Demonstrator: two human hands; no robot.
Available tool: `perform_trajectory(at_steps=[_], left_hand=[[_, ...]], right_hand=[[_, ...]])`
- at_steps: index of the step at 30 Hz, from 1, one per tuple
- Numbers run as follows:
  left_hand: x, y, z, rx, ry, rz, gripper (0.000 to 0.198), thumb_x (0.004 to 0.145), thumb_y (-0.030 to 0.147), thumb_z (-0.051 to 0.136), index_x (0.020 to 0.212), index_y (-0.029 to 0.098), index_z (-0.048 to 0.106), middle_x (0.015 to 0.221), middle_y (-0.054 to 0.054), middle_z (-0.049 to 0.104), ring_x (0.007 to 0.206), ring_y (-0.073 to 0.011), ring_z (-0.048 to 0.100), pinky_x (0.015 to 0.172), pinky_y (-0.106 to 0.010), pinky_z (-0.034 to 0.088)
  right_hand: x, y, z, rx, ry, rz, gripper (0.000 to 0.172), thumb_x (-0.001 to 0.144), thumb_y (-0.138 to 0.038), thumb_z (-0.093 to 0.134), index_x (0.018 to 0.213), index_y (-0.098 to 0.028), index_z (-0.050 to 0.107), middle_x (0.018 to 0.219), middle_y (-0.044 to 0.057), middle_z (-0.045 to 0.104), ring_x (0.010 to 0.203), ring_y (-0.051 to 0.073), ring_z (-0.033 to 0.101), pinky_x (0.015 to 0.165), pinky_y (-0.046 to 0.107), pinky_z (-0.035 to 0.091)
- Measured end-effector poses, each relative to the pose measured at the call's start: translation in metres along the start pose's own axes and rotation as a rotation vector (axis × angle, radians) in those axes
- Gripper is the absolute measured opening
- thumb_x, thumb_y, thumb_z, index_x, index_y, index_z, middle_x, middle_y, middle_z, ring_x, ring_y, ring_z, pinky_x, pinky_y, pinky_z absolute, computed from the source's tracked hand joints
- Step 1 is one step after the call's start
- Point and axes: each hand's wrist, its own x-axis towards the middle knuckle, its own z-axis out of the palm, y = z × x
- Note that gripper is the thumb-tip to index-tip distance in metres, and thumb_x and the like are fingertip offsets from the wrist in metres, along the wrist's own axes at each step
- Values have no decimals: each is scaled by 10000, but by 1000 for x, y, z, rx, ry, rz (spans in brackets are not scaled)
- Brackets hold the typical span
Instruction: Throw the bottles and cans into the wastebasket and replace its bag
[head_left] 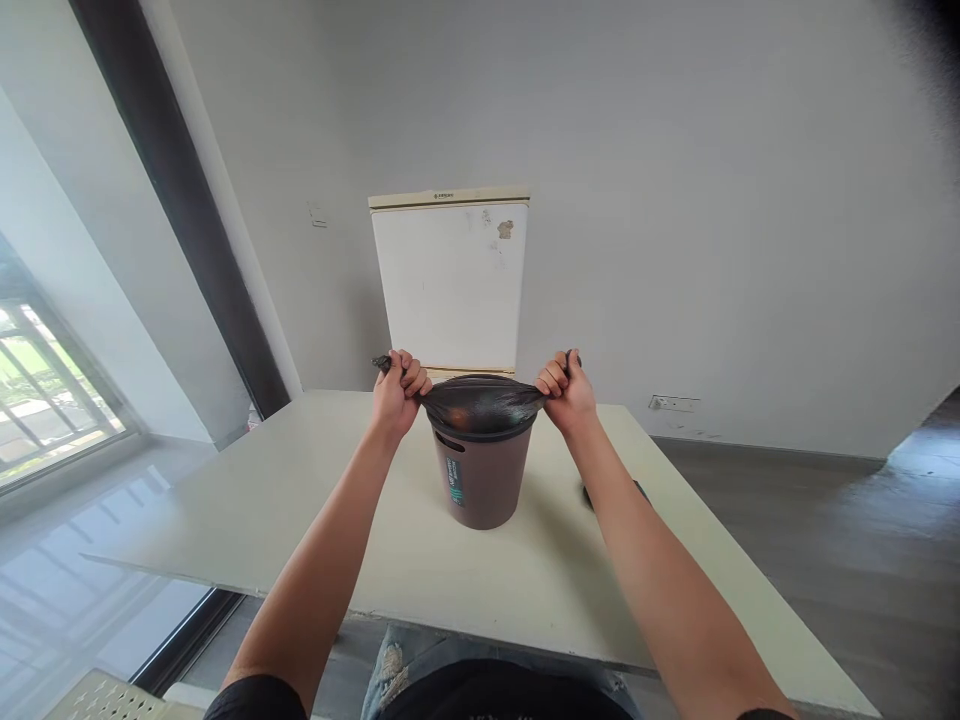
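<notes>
A brown trash can [487, 485] with a dark rim and a teal label stands upright on the pale table. Stretched across its top is a black plastic trash bag [484, 404], pulled taut from side to side. At the bin's left, my left hand [399, 392] is closed in a fist around one end of the bag, and a bunched tip sticks out above it. My right hand [568, 392] grips the opposite end at the right of the rim. The inside of the bin is hidden by the bag.
Under the bin is a pale table [300, 470]. Partly behind my right forearm lies a dark object [589, 496], too hidden to name. A white refrigerator [454, 280] stands beyond the table against the grey wall. A window [52, 390] is at the left.
</notes>
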Motion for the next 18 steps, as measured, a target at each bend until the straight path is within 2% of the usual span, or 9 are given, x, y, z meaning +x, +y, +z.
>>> perform_trajectory(at_steps=[2, 5, 8, 11, 13, 15, 17, 18], left_hand=[[0, 1, 2, 53, 23, -31, 541, 903, 659, 742, 749, 225, 457, 612, 92, 191, 482, -78, 162, 472, -239, 306], [2, 6, 7, 111, -7, -83, 425, 914, 553, 764, 788, 206, 552, 656, 74, 252, 499, -71, 199, 464, -237, 267], [4, 15, 14, 133, -117, -130, 267, 921, 438, 705, 979, 177, 701, 754, 18, 414, 574, -90, 362, 496, -233, 338], [7, 22, 24, 323, -207, -135, 316, 952, 409, 605, 1091, 170, 758, 755, -17, 492, 641, -142, 463, 555, -265, 421], [6, 22, 32, 546, -256, -63, 300, 965, 385, 601, 1091, 186, 787, 774, -44, 581, 717, -183, 548, 635, -294, 477], [4, 19, 42, 742, -306, 57, 233, 952, 331, 635, 1052, 213, 809, 914, -78, 701, 873, -235, 634, 781, -335, 525], [2, 15, 51, 839, -334, 150, 179, 934, 271, 656, 998, 228, 817, 1045, -83, 756, 1012, -272, 665, 922, -376, 521], [2, 12, 55, 849, -331, 164, 170, 931, 255, 657, 990, 228, 814, 1036, -80, 766, 1016, -275, 676, 944, -386, 517]], right_hand=[[0, -3, 1, 19, -32, 45, 666, 863, -837, 628, 676, -269, 334, 516, -87, 160, 455, 126, 125, 445, 303, 306], [0, -15, 8, 29, -124, 140, 480, 898, -675, 665, 726, -275, 463, 550, -82, 199, 476, 125, 124, 449, 295, 240], [2, -32, 18, -12, -259, 188, 187, 842, -439, 677, 885, -263, 629, 611, -49, 334, 520, 140, 255, 485, 300, 273], [5, -44, 28, -128, -372, 217, 184, 801, -307, 699, 968, -229, 694, 671, -19, 465, 592, 145, 382, 537, 299, 316], [6, -45, 35, -238, -439, 258, 183, 836, -355, 738, 943, -209, 706, 691, -4, 526, 617, 145, 439, 557, 296, 336], [6, -42, 41, -319, -505, 266, 273, 859, -469, 768, 889, -209, 690, 697, 4, 565, 621, 148, 495, 573, 297, 365], [5, -36, 48, -370, -543, 241, 343, 878, -548, 757, 859, -221, 656, 671, -8, 563, 580, 141, 507, 560, 293, 370], [5, -33, 52, -391, -547, 232, 350, 887, -557, 750, 850, -228, 635, 647, -21, 547, 546, 131, 487, 538, 286, 352]])
